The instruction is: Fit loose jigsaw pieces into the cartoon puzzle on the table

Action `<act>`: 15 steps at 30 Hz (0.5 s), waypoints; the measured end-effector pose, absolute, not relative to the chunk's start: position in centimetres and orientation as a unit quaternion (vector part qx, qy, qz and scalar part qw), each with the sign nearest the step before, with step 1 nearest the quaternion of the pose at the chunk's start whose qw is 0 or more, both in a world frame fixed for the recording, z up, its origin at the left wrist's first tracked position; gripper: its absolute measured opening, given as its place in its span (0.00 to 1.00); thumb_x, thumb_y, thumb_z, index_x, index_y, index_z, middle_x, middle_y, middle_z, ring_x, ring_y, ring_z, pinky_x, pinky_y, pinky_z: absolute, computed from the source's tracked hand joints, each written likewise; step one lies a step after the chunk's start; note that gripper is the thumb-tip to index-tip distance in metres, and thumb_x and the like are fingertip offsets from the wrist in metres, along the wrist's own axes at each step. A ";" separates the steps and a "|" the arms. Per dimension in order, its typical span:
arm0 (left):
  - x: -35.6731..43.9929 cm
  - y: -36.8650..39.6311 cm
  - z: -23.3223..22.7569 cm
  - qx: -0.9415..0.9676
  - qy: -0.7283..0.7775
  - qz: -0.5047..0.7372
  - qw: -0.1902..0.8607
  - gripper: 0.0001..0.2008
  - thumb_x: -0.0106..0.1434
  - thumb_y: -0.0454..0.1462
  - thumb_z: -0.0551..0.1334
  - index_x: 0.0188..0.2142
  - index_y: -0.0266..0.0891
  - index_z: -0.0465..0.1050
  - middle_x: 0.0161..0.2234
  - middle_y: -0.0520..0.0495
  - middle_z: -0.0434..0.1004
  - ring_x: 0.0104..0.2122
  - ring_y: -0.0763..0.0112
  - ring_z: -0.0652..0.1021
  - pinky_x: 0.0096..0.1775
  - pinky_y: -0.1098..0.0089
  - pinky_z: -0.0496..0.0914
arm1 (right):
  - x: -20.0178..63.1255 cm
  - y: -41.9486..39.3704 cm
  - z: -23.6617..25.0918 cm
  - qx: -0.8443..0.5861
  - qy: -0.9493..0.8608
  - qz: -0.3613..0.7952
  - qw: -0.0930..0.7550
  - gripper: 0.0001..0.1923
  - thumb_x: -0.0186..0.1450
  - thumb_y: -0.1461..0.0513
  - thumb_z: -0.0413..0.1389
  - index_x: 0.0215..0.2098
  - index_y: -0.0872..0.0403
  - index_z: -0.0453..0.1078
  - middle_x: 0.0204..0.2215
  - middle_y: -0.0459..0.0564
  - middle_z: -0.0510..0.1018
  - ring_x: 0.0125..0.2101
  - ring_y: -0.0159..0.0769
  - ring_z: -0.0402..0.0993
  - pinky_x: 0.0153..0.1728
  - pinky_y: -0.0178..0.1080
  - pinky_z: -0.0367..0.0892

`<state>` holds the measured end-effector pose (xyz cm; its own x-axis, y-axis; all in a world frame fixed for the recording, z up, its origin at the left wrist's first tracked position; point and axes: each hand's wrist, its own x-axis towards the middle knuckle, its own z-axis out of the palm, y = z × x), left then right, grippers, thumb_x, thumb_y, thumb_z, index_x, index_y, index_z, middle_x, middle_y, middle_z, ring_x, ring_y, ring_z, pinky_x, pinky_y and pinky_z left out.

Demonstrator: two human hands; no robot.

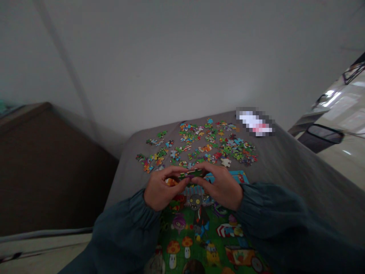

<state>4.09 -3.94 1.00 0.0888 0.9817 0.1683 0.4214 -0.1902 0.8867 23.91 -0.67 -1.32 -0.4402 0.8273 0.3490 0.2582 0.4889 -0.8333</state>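
My left hand (167, 186) and my right hand (219, 185) meet above a cartoon puzzle picture (196, 228). Pinched between the thumbs and fingers of both is a small green cluster of jigsaw pieces (191, 173), seen nearly edge-on. Whether it is one piece or several joined, I cannot tell. The picture below shows a grey zombie, mushrooms and a cart on green, with a light blue top edge; my hands and sleeves cover parts of it.
Many loose jigsaw pieces (207, 148) lie scattered beyond my hands on a grey cloth-covered surface (285, 171). A pixelated white object (255, 123) rests at the back right. The wall (182, 68) stands behind, with a dark brown wooden panel (57, 171) at left.
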 end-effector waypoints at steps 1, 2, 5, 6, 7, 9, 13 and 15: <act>4.1 -3.9 1.0 0.658 0.534 0.409 0.340 0.11 0.57 0.40 0.70 0.39 0.38 0.82 0.27 0.48 0.86 0.26 0.68 0.83 0.29 0.73 0.76 | 23.9 -0.7 -1.3 -0.347 -0.771 0.358 0.396 0.09 0.66 0.63 0.62 0.45 0.52 0.76 0.33 0.47 0.84 0.33 0.36 0.81 0.37 0.38 0.74; 4.0 -3.9 0.9 0.662 0.532 0.407 0.336 0.11 0.57 0.39 0.70 0.39 0.38 0.82 0.27 0.48 0.86 0.26 0.68 0.83 0.30 0.73 0.76 | 23.9 -0.8 -1.3 -0.340 -0.775 0.354 0.398 0.09 0.66 0.62 0.62 0.46 0.52 0.76 0.35 0.48 0.84 0.34 0.36 0.81 0.38 0.38 0.74; 3.7 -3.8 0.9 0.679 0.535 0.388 0.319 0.13 0.57 0.40 0.70 0.41 0.38 0.82 0.30 0.47 0.86 0.29 0.67 0.83 0.34 0.72 0.76 | 24.1 -0.9 -1.2 -0.331 -0.789 0.340 0.391 0.10 0.66 0.62 0.62 0.46 0.52 0.77 0.39 0.50 0.85 0.37 0.37 0.81 0.40 0.39 0.74; 3.5 -3.7 0.9 0.688 0.536 0.370 0.321 0.14 0.57 0.41 0.70 0.43 0.39 0.82 0.31 0.46 0.86 0.30 0.67 0.83 0.35 0.71 0.76 | 24.1 -0.9 -1.1 -0.331 -0.794 0.339 0.380 0.10 0.66 0.62 0.62 0.46 0.52 0.77 0.39 0.50 0.85 0.37 0.37 0.81 0.40 0.39 0.73; 3.3 -3.6 1.0 0.696 0.536 0.348 0.328 0.16 0.57 0.42 0.70 0.45 0.39 0.81 0.31 0.46 0.86 0.30 0.67 0.83 0.36 0.71 0.76 | 24.1 -0.9 -1.1 -0.335 -0.800 0.343 0.361 0.10 0.65 0.62 0.63 0.45 0.52 0.78 0.38 0.50 0.85 0.36 0.37 0.81 0.39 0.38 0.73; 2.8 -3.5 1.0 0.709 0.532 0.297 0.356 0.20 0.58 0.44 0.69 0.49 0.40 0.80 0.31 0.47 0.85 0.30 0.66 0.83 0.34 0.70 0.76 | 24.1 -0.9 -0.9 -0.347 -0.808 0.361 0.311 0.10 0.64 0.61 0.64 0.45 0.52 0.78 0.34 0.48 0.84 0.32 0.34 0.78 0.35 0.37 0.71; 2.0 -3.2 1.1 0.703 0.512 0.224 0.439 0.24 0.58 0.46 0.70 0.53 0.44 0.76 0.30 0.49 0.84 0.27 0.64 0.82 0.27 0.71 0.73 | 24.0 -0.9 -0.6 -0.357 -0.805 0.412 0.232 0.15 0.63 0.60 0.66 0.48 0.54 0.78 0.26 0.44 0.78 0.25 0.30 0.72 0.28 0.34 0.65; 1.8 -3.0 1.2 0.699 0.499 0.202 0.470 0.25 0.57 0.46 0.70 0.54 0.45 0.75 0.32 0.47 0.85 0.26 0.64 0.81 0.26 0.71 0.71 | 23.9 -0.9 -0.6 -0.351 -0.800 0.435 0.216 0.17 0.63 0.60 0.66 0.49 0.55 0.78 0.24 0.41 0.75 0.23 0.29 0.69 0.27 0.33 0.63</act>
<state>1.80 -3.02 1.20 0.4206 0.8877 -0.1874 0.5080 -0.0594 0.8593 23.95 -0.89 -0.56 -0.6605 0.7497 0.0400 0.3737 0.3746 -0.8485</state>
